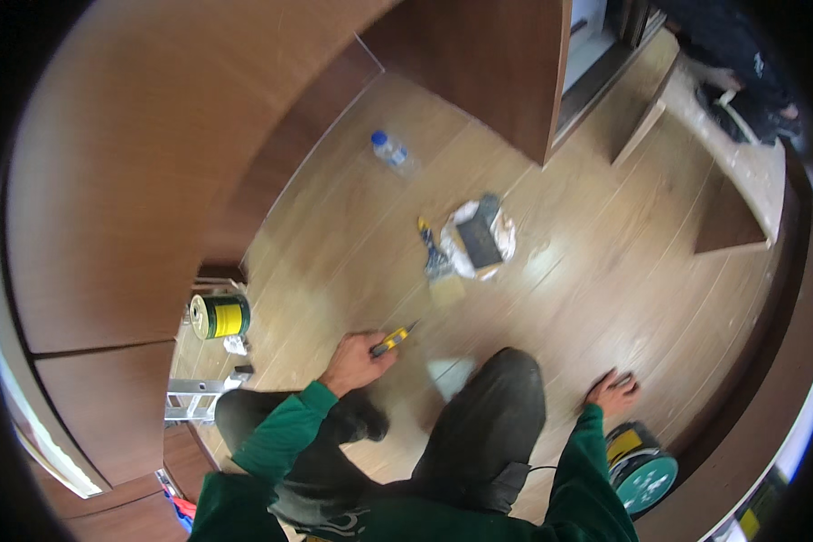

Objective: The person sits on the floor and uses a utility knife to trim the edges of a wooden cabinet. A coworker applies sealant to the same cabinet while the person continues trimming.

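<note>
My left hand (pixel 357 363) is closed round a yellow and grey utility knife (pixel 390 342), held above the wooden floor with its thin tip pointing away from me. My right hand (pixel 613 394) is low at the floor on the right, fingers curled over something small and dark that I cannot make out. Just below that hand lies a dark can with a green end and a yellow label (pixel 643 477). Between my knees a pale flat piece (pixel 450 376) rests on the floor.
Ahead lie a paintbrush (pixel 434 257), a dark block on crumpled white wrapping (pixel 479 237) and a plastic bottle (pixel 392 152). On the left stand another can (pixel 220 316) and a metal ladder part (pixel 192 398). Brown panels (pixel 479 63) border the floor; another person (pixel 741 81) is far right.
</note>
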`<state>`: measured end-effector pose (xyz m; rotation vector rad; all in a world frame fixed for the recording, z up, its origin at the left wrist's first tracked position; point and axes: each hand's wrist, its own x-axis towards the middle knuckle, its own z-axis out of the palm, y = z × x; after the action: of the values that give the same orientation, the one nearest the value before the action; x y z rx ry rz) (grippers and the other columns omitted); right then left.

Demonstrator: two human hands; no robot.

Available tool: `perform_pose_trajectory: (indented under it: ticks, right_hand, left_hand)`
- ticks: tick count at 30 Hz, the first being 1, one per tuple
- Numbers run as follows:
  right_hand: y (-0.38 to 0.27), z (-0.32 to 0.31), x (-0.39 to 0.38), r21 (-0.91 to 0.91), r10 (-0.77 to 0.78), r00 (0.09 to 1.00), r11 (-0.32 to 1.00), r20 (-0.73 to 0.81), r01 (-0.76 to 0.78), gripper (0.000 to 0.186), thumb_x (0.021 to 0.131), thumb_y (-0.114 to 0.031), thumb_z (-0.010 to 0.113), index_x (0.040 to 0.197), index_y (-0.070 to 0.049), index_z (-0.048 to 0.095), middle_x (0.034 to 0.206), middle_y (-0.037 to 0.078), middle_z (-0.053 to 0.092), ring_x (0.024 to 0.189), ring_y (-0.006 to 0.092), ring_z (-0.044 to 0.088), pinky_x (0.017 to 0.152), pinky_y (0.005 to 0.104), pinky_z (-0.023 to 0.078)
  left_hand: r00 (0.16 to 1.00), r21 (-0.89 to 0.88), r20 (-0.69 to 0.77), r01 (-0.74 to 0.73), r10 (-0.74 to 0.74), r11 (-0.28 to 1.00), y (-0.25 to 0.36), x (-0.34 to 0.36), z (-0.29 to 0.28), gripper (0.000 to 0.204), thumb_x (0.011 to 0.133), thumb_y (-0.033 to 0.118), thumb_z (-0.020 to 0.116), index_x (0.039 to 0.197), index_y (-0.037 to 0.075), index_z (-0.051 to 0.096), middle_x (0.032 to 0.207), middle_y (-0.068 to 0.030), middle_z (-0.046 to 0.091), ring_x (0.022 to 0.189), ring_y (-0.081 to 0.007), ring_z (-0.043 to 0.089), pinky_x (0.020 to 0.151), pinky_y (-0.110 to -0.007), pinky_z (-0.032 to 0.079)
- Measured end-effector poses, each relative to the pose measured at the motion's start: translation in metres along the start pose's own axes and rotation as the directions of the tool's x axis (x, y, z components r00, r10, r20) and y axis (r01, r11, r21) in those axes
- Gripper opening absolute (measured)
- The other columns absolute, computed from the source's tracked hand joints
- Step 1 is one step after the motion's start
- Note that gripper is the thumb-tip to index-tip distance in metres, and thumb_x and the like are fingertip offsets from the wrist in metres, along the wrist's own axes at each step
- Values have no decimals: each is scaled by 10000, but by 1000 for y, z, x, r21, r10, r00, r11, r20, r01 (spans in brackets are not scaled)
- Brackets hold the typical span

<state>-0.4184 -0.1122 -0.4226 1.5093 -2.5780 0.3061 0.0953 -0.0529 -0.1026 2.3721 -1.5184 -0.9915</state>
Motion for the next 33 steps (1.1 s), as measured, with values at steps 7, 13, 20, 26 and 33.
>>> perform_pose_trajectory:
  ticks: [7,13,20,26,33]
  right_hand:
    - [2,-4,-2,-69,14,994,998,106,-7,620,1014,-547,553,1438,-97,502,1442,271,471,1342,453,446,1112,590,370]
    - [-11,-17,-2,49,-5,999,999,43,3,630,1019,-519,529,1436,-49,491,1468,302,422,1364,489,393,1132,614,320]
    - [-10,-22,19,43,-9,996,999,-85,13,583,998,-515,547,1384,-78,526,1424,280,453,1345,484,412,1141,619,315]
    - [20,-12,36,33,-51,994,998,-101,54,597,969,-498,586,1393,-84,511,1440,279,447,1361,476,403,1157,622,301]
    - [1,-5,-5,57,18,999,998,-50,-15,623,936,-479,632,1403,-92,493,1458,277,440,1380,467,392,1175,627,283]
  left_hand:
    - [979,-473,-5,176,-203,863,5,30,2,263,857,147,610,1032,-7,730,693,-101,555,614,-178,549,580,-373,443]
    - [997,-159,-70,27,-39,987,55,69,-17,362,812,227,663,1078,-5,743,756,-180,654,660,-262,614,652,-423,495]
    - [849,-55,-404,-393,340,918,140,78,-34,493,759,286,729,1171,16,762,947,-273,713,856,-434,694,780,-481,547]
    - [876,-140,-369,-383,311,913,188,-2,-42,558,733,138,794,1257,-37,714,1055,-216,742,872,-263,708,787,-392,553]
    - [953,-624,-258,-288,157,727,186,20,-43,431,856,66,819,1269,-21,731,863,-12,726,716,-52,594,633,-245,482]
